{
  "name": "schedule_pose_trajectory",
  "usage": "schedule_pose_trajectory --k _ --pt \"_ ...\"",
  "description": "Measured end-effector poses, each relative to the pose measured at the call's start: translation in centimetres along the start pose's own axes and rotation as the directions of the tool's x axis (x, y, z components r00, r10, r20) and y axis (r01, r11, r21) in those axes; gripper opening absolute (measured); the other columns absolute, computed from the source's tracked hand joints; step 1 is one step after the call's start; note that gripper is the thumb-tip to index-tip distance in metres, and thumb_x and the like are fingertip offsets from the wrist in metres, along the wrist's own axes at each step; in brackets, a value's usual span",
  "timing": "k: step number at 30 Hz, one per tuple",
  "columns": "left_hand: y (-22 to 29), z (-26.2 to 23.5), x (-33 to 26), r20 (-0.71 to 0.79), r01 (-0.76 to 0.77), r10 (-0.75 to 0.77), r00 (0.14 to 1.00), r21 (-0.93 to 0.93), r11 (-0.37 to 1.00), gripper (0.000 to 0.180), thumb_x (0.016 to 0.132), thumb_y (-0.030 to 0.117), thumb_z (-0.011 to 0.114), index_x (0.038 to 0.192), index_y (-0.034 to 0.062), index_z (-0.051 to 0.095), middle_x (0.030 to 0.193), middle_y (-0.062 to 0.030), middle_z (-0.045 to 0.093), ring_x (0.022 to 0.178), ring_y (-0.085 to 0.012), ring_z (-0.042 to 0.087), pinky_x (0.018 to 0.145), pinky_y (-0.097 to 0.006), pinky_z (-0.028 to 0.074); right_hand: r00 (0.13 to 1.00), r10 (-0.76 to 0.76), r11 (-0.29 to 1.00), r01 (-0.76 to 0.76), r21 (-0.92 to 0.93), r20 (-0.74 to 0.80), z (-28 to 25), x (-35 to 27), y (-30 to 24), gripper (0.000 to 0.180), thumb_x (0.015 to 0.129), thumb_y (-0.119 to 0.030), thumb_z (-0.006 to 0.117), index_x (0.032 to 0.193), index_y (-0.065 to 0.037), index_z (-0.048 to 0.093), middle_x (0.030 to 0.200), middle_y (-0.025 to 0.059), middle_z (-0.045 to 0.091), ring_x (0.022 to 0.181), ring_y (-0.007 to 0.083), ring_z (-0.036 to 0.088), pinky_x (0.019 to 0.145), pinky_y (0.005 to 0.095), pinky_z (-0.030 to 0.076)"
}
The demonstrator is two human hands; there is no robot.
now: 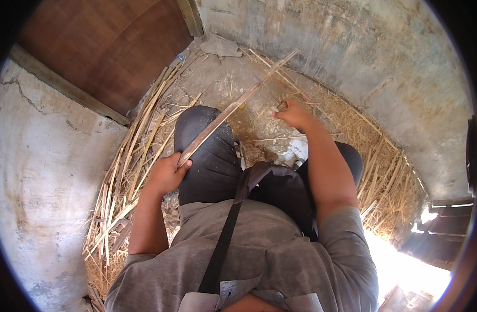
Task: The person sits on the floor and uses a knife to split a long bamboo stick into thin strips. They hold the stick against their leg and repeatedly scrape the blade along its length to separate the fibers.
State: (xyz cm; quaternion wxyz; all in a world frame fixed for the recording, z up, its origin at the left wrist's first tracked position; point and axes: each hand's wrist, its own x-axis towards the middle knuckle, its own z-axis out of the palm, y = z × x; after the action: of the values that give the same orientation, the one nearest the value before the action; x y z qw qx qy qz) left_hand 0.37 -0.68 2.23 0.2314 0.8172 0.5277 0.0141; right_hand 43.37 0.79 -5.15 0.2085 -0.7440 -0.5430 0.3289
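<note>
A long split bamboo strip slants from my left side up toward the far wall. My left hand is closed around its near end, beside my left knee. The strip passes over that knee, and its far end reaches close to the wall's foot. My right hand is closed in a grip to the right of the strip and apart from it. A small dark bit shows at its thumb and fingers, but I cannot make out what it is. Between my legs lies a whitish thing, partly hidden.
Long split bamboo pieces lie along the left wall. Thin shavings and more strips are heaped along the right wall. Ahead are a brown wooden panel and a flat grey stone in the corner. A black strap crosses my chest.
</note>
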Motion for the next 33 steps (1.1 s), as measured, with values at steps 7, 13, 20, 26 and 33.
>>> schedule_pose_trajectory --k 7,13,20,26,33 --pt "-0.5 0.3 -0.2 -0.023 -0.008 0.008 1.0 -0.005 1.0 0.038 0.099 0.039 0.065 0.091 0.0026 0.06 0.079 -0.0233 0.064 0.079 -0.0441 0.064 0.072 -0.05 0.048 0.893 -0.309 0.91 0.378 -0.17 0.328 2.4 -1.9 -5.0 0.06 0.08 -0.044 0.078 0.113 0.004 0.067 0.105 0.0244 0.07 0.105 0.0416 0.066 0.092 0.0455 0.052" --pt "0.0 0.3 -0.1 -0.016 0.02 -0.02 1.0 -0.024 1.0 0.038 0.099 0.039 0.065 0.09 0.0026 0.059 0.08 -0.0234 0.064 0.078 -0.0438 0.063 0.071 -0.049 0.048 0.995 -0.09 0.989 0.094 -0.115 0.037 1.8 0.6 -1.0 0.069 0.08 -0.048 0.079 0.122 0.005 0.065 0.116 0.0251 0.07 0.111 0.0422 0.065 0.095 0.0446 0.052" --pt "0.0 0.2 -0.1 -0.015 0.014 -0.015 1.0 -0.047 0.999 0.038 0.099 0.039 0.065 0.09 0.0025 0.059 0.08 -0.0237 0.064 0.078 -0.044 0.063 0.071 -0.049 0.048 0.995 -0.082 0.979 0.091 -0.18 0.059 0.0 -0.7 -0.8 0.071 0.081 -0.05 0.077 0.126 0.004 0.065 0.125 0.0277 0.066 0.117 0.0428 0.063 0.098 0.0457 0.051" --pt "0.0 0.1 -0.1 -0.013 0.012 -0.012 1.0 0.024 1.0 0.037 0.099 0.038 0.065 0.09 0.0023 0.059 0.08 -0.0237 0.065 0.08 -0.0444 0.064 0.072 -0.05 0.048 0.896 -0.282 0.916 0.358 -0.182 0.344 2.7 -1.9 -5.4 0.068 0.082 -0.05 0.076 0.122 0.004 0.067 0.124 0.027 0.067 0.118 0.0433 0.062 0.099 0.0471 0.05" --pt "0.0 0.1 -0.2 -0.016 0.019 -0.02 1.0 -0.049 0.999 0.038 0.099 0.038 0.066 0.089 0.0022 0.059 0.078 -0.022 0.064 0.075 -0.0412 0.063 0.07 -0.048 0.048 0.999 -0.033 0.998 0.034 -0.054 0.018 0.9 0.3 -0.1 0.071 0.081 -0.05 0.078 0.123 0.006 0.066 0.121 0.0287 0.067 0.117 0.0425 0.063 0.099 0.046 0.05"
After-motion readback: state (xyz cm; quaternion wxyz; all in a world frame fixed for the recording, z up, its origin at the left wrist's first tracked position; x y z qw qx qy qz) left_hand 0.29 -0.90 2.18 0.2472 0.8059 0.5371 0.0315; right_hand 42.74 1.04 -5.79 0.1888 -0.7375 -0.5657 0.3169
